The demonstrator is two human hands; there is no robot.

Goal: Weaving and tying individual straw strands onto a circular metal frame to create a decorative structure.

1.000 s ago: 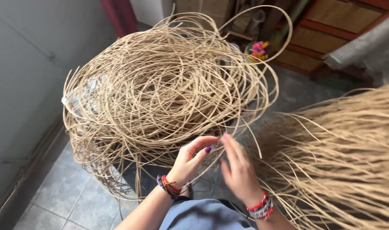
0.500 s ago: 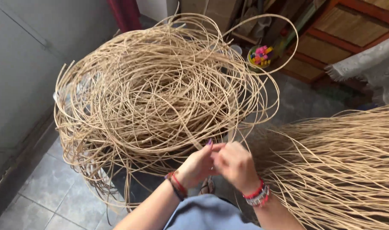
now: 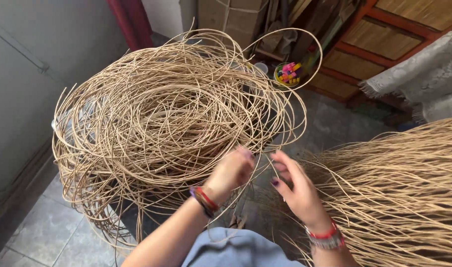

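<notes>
Grey floor tiles [image 3: 63,232] lie under a big tangled coil of rattan strands [image 3: 161,118], pale tan and thin, looping round with no single direction. My left hand [image 3: 231,172] is closed on strands at the coil's near edge. My right hand [image 3: 297,190] is half open, fingers spread, just beside a straighter sheaf [image 3: 404,198] fanning rightward. Half a second ago both hands were pressed together; now they are apart.
</notes>
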